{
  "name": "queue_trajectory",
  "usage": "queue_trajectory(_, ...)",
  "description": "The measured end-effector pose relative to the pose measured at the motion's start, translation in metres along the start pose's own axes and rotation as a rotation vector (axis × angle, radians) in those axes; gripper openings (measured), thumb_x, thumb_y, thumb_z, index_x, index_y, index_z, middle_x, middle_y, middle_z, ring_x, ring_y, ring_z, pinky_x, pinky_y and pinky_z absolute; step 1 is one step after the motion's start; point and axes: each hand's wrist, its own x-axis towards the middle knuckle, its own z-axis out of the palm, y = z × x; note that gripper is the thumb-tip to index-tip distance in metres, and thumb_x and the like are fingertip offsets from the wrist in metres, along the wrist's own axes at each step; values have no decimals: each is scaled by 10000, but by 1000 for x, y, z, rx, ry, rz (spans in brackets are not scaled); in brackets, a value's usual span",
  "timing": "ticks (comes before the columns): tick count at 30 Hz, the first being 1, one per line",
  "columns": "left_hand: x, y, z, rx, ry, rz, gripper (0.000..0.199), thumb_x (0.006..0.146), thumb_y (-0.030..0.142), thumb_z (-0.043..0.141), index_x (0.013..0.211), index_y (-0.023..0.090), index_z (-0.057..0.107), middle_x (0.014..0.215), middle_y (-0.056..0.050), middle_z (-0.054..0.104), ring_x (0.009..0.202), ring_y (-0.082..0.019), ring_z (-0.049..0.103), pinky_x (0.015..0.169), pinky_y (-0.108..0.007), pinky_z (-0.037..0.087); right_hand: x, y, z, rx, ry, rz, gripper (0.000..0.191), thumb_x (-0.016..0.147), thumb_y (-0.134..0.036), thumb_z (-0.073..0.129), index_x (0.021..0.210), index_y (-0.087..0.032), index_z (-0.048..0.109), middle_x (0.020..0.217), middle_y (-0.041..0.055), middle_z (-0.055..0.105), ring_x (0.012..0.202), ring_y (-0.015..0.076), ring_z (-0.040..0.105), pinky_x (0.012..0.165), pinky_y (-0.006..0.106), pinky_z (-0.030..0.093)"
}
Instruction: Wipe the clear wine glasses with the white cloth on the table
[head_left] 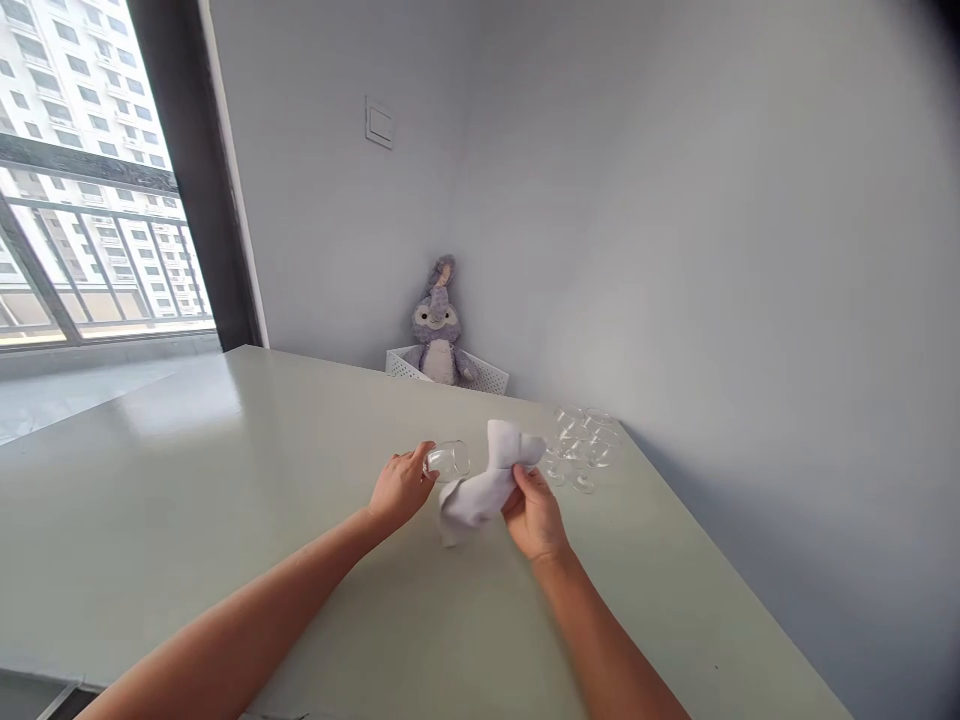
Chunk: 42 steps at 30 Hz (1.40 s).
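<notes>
My left hand (405,487) is closed round one end of a clear drinking glass (448,459). The glass lies sideways in the grip, its rim pointing right toward the cloth. A white cloth (484,492) hangs from my right hand (534,512), pinched between thumb and fingers. Part of the cloth sticks up above the hand and part droops to the left, just below the glass. Whether cloth and glass touch, I cannot tell. Right of the cloth, several clear stemmed glasses (589,440) stand grouped on the pale table (315,430).
A grey plush rabbit (439,330) sits in a white perforated basket (487,376) at the table's far edge. Grey walls rise behind and to the right, with a light switch (379,124) on one. At left is a window (97,190) onto a railing and buildings.
</notes>
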Motion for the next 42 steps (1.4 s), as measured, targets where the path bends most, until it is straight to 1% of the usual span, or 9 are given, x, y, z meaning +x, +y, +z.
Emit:
queue_trajectory(4, -2, 3, 0, 28, 49, 49, 305, 812, 225, 439, 1117, 220, 445, 825, -28, 647, 786, -209, 578, 764, -331, 363, -16, 6, 18, -445, -193, -112, 263, 806, -443, 517, 842, -201, 613, 821, 28, 618, 790, 191, 546, 711, 305, 422)
queue_trajectory(9, -7, 6, -4, 80, 113, 122, 307, 793, 156, 451, 1093, 216, 464, 939, -60, 641, 883, -208, 567, 799, -336, 343, -27, 19, 23, -958, -253, -366, 272, 844, -410, 442, 743, -216, 604, 782, 56, 596, 869, 231, 489, 749, 327, 390)
queue_trajectory(12, -10, 9, -4, 120, 134, 199, 328, 767, 102, 439, 1078, 199, 479, 928, -73, 635, 874, -216, 562, 781, -347, 339, -27, 27, 21, -871, -199, -259, 306, 834, -435, 454, 679, -199, 574, 684, 33, 554, 701, 191, 494, 644, 298, 394)
queue_trajectory(17, -9, 10, -2, 103, 123, 202, 352, 718, 32, 412, 1010, 204, 507, 845, -56, 633, 817, -196, 565, 756, -330, 339, -20, 23, 18, -328, -29, 103, 417, 743, -545, 539, 546, -186, 461, 480, -40, 373, 449, 107, 356, 443, 240, 307)
queue_trajectory(23, -5, 6, -1, 65, 151, 84, 220, 800, 149, 430, 1008, 210, 472, 792, -34, 633, 805, -200, 565, 740, -321, 341, -17, -6, 8, -396, 268, -191, 309, 766, -486, 558, 768, -178, 573, 638, -6, 494, 604, 142, 443, 542, 246, 352)
queue_trajectory(27, -8, 10, 1, 44, 141, 110, 223, 804, 161, 443, 1020, 212, 472, 809, -38, 638, 810, -201, 571, 749, -321, 344, -25, -3, 13, -478, 348, -259, 331, 817, -488, 466, 732, -183, 560, 577, -10, 455, 551, 143, 417, 504, 253, 338)
queue_trajectory(30, -10, 14, 3, 47, 133, 115, 230, 798, 152, 445, 1017, 215, 475, 827, -40, 643, 815, -200, 571, 757, -325, 344, -32, 5, 25, -564, 218, -246, 261, 800, -430, 507, 841, -184, 583, 637, -1, 501, 573, 144, 441, 530, 250, 379)
queue_trajectory(35, -7, 8, 0, 63, 140, 79, 247, 800, 158, 432, 1039, 211, 461, 883, -51, 646, 846, -207, 571, 775, -336, 344, -41, 4, 40, -576, -215, -100, 400, 771, -287, 539, 1166, -228, 516, 824, 16, 569, 721, 162, 515, 636, 249, 447)
queue_trajectory(42, -10, 10, -2, 74, 4, 336, 352, 639, 23, 429, 935, 198, 505, 771, -33, 616, 751, -191, 557, 716, -319, 354, -36, 15, 24, -484, -428, 213, 284, 749, -330, 597, 1012, -222, 606, 699, 4, 606, 673, 179, 599, 615, 308, 512)
